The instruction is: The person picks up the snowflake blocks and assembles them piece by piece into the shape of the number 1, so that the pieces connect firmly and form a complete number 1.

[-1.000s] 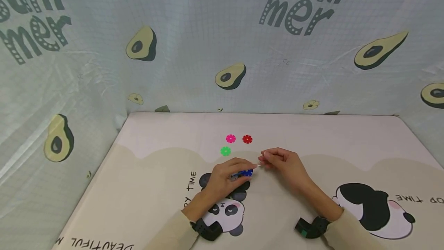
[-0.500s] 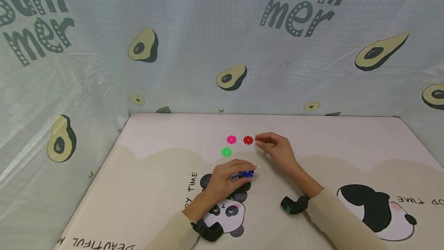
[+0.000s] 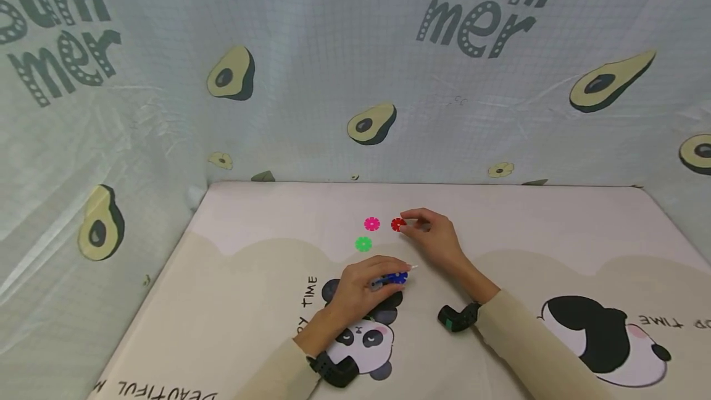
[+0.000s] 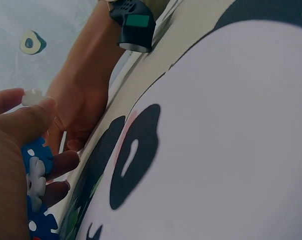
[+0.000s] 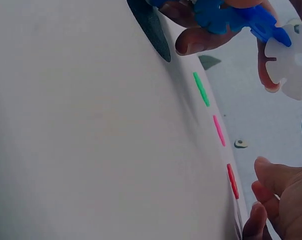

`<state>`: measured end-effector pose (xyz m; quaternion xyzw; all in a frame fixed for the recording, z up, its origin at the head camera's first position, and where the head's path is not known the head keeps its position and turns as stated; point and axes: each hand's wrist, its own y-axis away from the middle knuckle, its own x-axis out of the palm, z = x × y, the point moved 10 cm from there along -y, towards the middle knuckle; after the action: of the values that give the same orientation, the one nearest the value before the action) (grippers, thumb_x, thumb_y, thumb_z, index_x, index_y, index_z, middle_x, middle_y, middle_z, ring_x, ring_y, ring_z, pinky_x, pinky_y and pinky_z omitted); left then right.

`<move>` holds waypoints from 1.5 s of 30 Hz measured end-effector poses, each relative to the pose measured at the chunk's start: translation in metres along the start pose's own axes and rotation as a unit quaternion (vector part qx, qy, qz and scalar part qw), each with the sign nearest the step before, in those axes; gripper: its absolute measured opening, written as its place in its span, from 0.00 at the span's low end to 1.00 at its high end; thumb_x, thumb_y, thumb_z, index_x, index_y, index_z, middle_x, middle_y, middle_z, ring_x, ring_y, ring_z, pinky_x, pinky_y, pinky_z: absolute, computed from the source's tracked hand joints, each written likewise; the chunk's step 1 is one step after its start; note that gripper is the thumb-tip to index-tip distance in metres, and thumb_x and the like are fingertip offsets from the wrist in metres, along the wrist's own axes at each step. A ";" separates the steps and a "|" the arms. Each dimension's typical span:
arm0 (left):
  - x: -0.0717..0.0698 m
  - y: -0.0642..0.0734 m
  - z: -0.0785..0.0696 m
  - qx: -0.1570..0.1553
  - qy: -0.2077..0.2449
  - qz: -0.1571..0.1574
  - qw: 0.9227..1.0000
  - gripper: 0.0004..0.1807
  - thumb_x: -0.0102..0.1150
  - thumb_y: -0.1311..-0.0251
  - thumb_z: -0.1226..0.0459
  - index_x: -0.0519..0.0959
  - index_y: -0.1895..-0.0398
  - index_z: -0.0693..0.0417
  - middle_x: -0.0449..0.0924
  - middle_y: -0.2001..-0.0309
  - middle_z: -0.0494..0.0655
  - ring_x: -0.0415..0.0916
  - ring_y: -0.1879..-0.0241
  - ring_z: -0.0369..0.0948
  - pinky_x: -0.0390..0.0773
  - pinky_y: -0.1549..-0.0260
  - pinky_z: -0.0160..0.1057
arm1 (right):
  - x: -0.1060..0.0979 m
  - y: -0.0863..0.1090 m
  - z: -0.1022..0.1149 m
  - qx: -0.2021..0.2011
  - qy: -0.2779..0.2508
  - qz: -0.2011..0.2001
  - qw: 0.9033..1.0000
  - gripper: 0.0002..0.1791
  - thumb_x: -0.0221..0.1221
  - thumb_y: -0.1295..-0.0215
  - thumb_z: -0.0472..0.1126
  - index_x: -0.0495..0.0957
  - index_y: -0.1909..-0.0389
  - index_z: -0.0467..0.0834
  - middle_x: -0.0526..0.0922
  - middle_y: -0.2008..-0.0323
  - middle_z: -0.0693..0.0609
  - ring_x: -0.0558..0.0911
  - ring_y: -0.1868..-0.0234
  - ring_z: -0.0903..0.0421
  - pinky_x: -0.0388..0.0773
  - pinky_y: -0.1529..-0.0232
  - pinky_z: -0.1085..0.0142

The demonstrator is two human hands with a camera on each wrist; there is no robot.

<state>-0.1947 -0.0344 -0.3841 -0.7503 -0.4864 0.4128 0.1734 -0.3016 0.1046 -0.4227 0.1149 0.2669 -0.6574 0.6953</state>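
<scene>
My left hand (image 3: 361, 279) grips a joined piece of notched plastic snowflake discs. In the right wrist view it includes blue discs (image 5: 213, 19) and a white disc (image 5: 289, 65), the white one sticking out past the fingers. Seen from the left wrist, thumb and forefinger pinch a white disc (image 4: 33, 98), while more blue and white discs lie under the palm. My right hand (image 3: 436, 239) reaches to a red snowflake disc (image 3: 396, 225), thumb and fingers spread apart at its right edge. The red disc lies flat on the table; the right fingertips partly cover it in the head view.
A pink snowflake disc (image 3: 371, 224) and a green one (image 3: 363, 244) lie flat left of the red one. The table cover (image 3: 250, 307) has printed pandas and lettering. A hanging curtain (image 3: 300, 79) with avocado prints rises behind the table's far edge.
My right hand has left the spot beside the left hand and moved away from me to the red snowflake disc. My left hand stays in place with its discs.
</scene>
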 end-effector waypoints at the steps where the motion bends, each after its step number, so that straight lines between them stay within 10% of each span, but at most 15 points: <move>1: 0.000 0.000 0.000 0.002 0.001 0.000 1.000 0.19 0.69 0.49 0.71 0.81 0.51 0.54 0.82 0.53 0.43 0.77 0.50 0.36 0.76 0.50 0.37 | 0.000 -0.001 0.001 0.000 0.004 -0.001 1.000 0.14 0.67 0.41 0.43 0.83 0.53 0.47 0.79 0.67 0.53 0.74 0.66 0.54 0.72 0.70 0.68; 45: 0.002 0.000 0.003 -0.012 0.001 0.012 1.000 0.18 0.68 0.47 0.69 0.81 0.51 0.53 0.82 0.52 0.42 0.77 0.49 0.35 0.75 0.50 0.36 | 0.005 -0.002 0.009 -0.042 0.069 0.037 0.996 0.18 0.65 0.40 0.40 0.81 0.48 0.46 0.79 0.72 0.54 0.74 0.72 0.57 0.72 0.72 0.65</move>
<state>-0.1964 -0.0333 -0.3868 -0.7584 -0.4825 0.4080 0.1601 -0.3013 0.0955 -0.4179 0.1404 0.3375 -0.6097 0.7033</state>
